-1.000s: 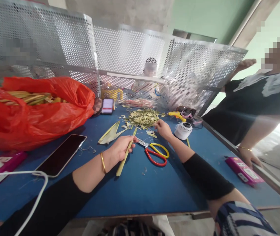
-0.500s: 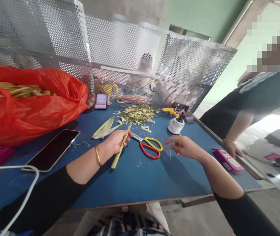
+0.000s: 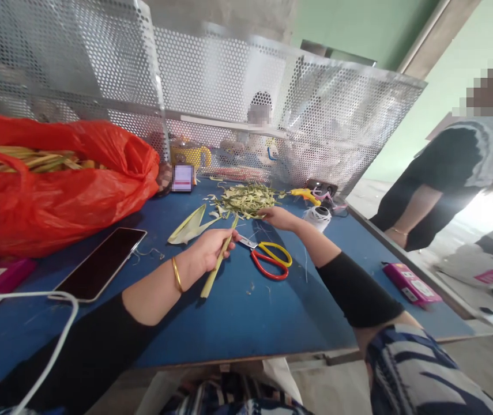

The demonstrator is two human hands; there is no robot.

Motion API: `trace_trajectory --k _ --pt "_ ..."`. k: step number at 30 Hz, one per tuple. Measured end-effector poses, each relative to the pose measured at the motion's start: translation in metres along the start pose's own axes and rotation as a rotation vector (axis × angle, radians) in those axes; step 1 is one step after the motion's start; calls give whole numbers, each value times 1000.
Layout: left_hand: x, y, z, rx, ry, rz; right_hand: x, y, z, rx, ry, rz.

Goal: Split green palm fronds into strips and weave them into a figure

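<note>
My left hand (image 3: 215, 249) is closed around a pale green plant stalk (image 3: 213, 275), which slants above the blue table. My right hand (image 3: 279, 219) is at the near right edge of a heap of shredded green plant strips (image 3: 246, 199), fingers stretched toward it and fingertips partly lost against the strips. Between my hands lie scissors (image 3: 272, 260) with one yellow and one red handle, their blades toward my left hand. A folded pale leaf sheath (image 3: 188, 227) rests left of the heap. Behind my right wrist stands a white thread spool (image 3: 317, 217), with loose thread on the table.
A red plastic bag (image 3: 68, 207) full of stalks fills the left side, near a dark phone (image 3: 101, 262) and white cable (image 3: 71, 317). A yellow tool (image 3: 304, 196) lies at the back. At right are a purple box (image 3: 411, 283) and a standing person (image 3: 436, 167).
My right hand has moved left and forward from beside the thread spool to the shredded heap. My left hand still holds the stalk. The person at right has lifted a hand off the table edge.
</note>
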State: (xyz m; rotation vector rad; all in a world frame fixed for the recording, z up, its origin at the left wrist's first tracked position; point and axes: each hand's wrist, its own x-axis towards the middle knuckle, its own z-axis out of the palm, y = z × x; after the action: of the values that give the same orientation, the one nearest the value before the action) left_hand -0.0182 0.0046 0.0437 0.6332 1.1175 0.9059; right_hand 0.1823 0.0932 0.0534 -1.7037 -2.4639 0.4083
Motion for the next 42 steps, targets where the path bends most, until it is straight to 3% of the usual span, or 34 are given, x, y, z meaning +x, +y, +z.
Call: trace_trajectory --k 3,8,14,17,24,30,36,42 --pt "0 0 -1 -6 -9 0 9 2 -1 11 20 3" --pt "2 -2 -2 0 -5 -12 3 -9 9 32 -106 -41" --pt "0 -2 -1 10 1 -2 0 -6 -2 -41 149 78" --pt "-1 -2 0 17 10 5 -5 0 0 -72 147 162" --pt "-3 -2 1 32 7 -2 -14 0 36 -39 178 302" --pt "-4 -2 1 33 -5 -4 -14 2 39 14 209 301" --pt "-2 -3 0 19 -1 -13 3 9 33 162 257 283" --pt "2 -3 0 15 3 -27 45 7 13 373 329 223"
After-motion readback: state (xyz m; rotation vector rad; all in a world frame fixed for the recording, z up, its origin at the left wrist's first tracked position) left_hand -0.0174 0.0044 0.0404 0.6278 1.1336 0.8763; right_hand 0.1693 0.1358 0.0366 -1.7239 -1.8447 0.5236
